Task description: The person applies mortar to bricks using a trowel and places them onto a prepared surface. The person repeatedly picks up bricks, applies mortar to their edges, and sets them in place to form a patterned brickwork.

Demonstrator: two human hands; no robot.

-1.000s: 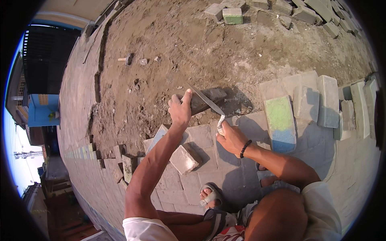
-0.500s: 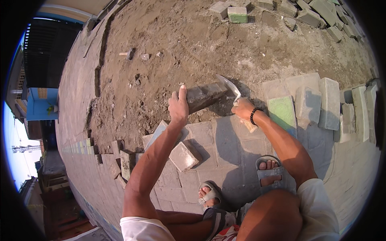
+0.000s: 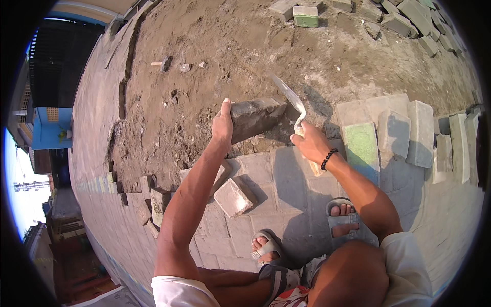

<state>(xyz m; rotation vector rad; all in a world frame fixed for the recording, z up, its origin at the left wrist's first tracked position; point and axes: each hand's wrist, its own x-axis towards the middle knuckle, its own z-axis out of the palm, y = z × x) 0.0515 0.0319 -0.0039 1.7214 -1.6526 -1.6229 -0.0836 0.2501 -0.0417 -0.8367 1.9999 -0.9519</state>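
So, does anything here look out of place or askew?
Mainly the loose block ahead of the left sandal: it sits askew to the joints, standing above the flat paving. The hammer out on the dirt looks slightly stray.

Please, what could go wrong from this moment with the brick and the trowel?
The brick could slip: only the left hand grips it, at one end. The trowel in the right hand might knock it, as the blade is close to the other end. The block lying on the paving might trip the left foot nearby.
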